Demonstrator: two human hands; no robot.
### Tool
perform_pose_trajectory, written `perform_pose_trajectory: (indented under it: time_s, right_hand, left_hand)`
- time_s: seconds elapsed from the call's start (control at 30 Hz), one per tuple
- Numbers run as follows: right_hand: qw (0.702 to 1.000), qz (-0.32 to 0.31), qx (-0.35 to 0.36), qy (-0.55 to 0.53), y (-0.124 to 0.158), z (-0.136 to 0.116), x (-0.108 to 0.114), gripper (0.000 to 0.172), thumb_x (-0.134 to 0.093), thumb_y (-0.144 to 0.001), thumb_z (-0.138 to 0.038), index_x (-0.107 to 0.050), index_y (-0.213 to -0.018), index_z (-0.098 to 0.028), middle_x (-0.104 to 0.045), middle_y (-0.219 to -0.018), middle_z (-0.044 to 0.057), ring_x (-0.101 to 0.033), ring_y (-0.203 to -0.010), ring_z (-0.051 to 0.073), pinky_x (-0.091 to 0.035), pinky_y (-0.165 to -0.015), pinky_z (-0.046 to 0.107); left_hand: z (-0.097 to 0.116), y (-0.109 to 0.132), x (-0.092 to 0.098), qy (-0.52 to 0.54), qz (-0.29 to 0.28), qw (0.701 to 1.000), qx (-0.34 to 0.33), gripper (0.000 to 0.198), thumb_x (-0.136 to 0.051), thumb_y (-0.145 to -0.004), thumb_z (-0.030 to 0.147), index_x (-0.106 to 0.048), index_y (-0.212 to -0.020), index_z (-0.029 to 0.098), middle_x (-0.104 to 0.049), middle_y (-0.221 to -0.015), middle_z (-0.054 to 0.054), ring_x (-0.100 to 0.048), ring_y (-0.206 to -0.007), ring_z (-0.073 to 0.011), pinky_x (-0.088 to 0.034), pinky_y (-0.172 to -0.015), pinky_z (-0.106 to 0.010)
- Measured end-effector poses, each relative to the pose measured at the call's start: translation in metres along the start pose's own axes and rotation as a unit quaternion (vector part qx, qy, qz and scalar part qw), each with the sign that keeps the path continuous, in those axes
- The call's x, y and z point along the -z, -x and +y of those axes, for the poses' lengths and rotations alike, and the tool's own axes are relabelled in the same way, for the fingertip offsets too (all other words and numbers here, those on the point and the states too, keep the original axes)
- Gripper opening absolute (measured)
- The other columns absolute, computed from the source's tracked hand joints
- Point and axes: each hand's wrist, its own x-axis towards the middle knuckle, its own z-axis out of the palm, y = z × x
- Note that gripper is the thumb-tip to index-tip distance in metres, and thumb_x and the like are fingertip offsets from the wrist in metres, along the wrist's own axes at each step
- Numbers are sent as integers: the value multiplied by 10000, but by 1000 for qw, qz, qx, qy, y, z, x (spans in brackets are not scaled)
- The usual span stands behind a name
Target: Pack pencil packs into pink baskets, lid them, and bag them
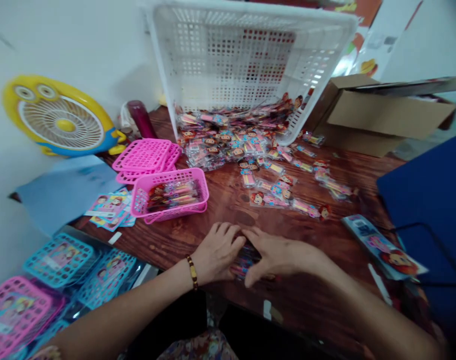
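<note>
My left hand [219, 249] and my right hand [278, 252] meet at the near edge of the wooden table [197, 235], fingers curled together around a small bundle of packets [246, 260] printed with cartoon figures. A beaded bracelet sits on my left wrist. Beyond the hands, loose packets [284, 192] lie scattered on the wood. A larger heap of the same packets [231, 137] spills from a big white mesh basket [250, 55] tipped on its side. A small pink basket [170, 195] holding some packets stands to the left of my hands.
Stacked pink baskets [147, 157] lie behind the filled one. Printed cards [111, 207], wrapped blue and pink baskets [58, 257], a yellow fan [60, 117], a cardboard box [381, 117], a dark bottle [141, 119] and a blue object [430, 200] surround the table.
</note>
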Motion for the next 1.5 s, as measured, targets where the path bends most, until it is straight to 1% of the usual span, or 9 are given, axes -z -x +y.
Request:
perform_pose_trajectory:
  time_s: [0.13, 0.33, 0.63, 0.83, 0.97, 1.1, 1.2, 1.3, 1.5]
  right_hand:
    - [984, 84, -92, 131, -10, -21, -30, 1163, -881, -358, -536, -458, -1362, -127, -470, -1367, 271, -508, -1167, 466, -385, -939, 652]
    - [961, 154, -113, 198, -13, -25, -53, 734, -719, -585, -290, -495, -1266, -135, -577, -1231, 203, -576, -1048, 351, -466, -877, 499]
    - [962, 157, -84, 206, -13, -20, -59, 1144, -845, -429, -550, -369, -1372, -112, -445, -1376, 270, -393, -1275, 467, -310, -983, 682]
    - [957, 200, -81, 196, -13, -19, -58, 777, -716, -647, -401, -440, -1307, -98, -555, -1207, 197, -564, -1054, 324, -453, -896, 449]
    - [964, 199, -68, 163, -11, -13, -51, 794, -701, -631, -380, -418, -1337, -153, -560, -1207, 155, -563, -1061, 307, -459, -875, 411]
    - [973, 200, -57, 99, -3, -3, -45, 821, -701, -628, -404, -406, -1356, -166, -570, -1220, 145, -577, -1068, 305, -453, -863, 396]
    - [979, 187, -71, 48, 9, 2, -36, 844, -702, -631, -384, -383, -1379, -158, -603, -1197, 136, -607, -1028, 296, -455, -821, 372]
    - [979, 185, -85, 10, 21, -4, -10, 879, -723, -616, -369, -360, -1397, -194, -644, -1127, 103, -638, -942, 280, -453, -768, 346]
    - [982, 186, -10, 23, 3, -56, 75, 793, -734, -619, -461, -444, -1304, -185, -653, -983, 57, -623, -804, 241, -421, -651, 301]
  left_hand:
    - [0, 2, -5, 1, 10, 1000, 12, 589, -685, -735, 505, -463, -1141, 141, -509, -1265, -163, -467, -1118, -308, -397, -950, -454]
    - [2, 6, -6, 12, 26, 999, 14, 585, -711, -716, 438, -457, -1140, 126, -503, -1263, -169, -476, -1105, -311, -412, -932, -437]
    - [-13, 7, -12, 103, 67, 992, -33, 558, -692, -750, 402, -412, -1161, 150, -505, -1265, -184, -493, -1184, -308, -450, -984, -479]
    - [-6, 22, -7, 108, 111, 988, -17, 743, -757, -708, 390, -369, -1287, 132, -364, -1426, -232, -354, -1363, -353, -375, -1101, -515]
    - [-11, 68, 15, 94, 257, 954, 121, 679, -659, -841, 380, -274, -1386, 254, -333, -1472, -146, -315, -1402, -305, -331, -1135, -537]
    - [-53, 109, 35, 92, 409, 842, 340, 539, -560, -913, 375, -312, -1377, 259, -349, -1470, -107, -337, -1397, -266, -278, -1178, -500]
    - [-99, 120, 39, 212, 395, 789, 420, 537, -448, -960, 434, -270, -1419, 220, -334, -1504, -125, -342, -1404, -246, -306, -1173, -448]
    - [-134, 119, 34, 283, 352, 795, 405, 550, -418, -958, 444, -298, -1435, 198, -349, -1530, -116, -323, -1427, -248, -266, -1193, -447]
    - [-130, 103, 23, 345, 302, 831, 316, 683, -461, -913, 489, -268, -1494, 184, -275, -1589, -81, -231, -1471, -245, -114, -1234, -430]
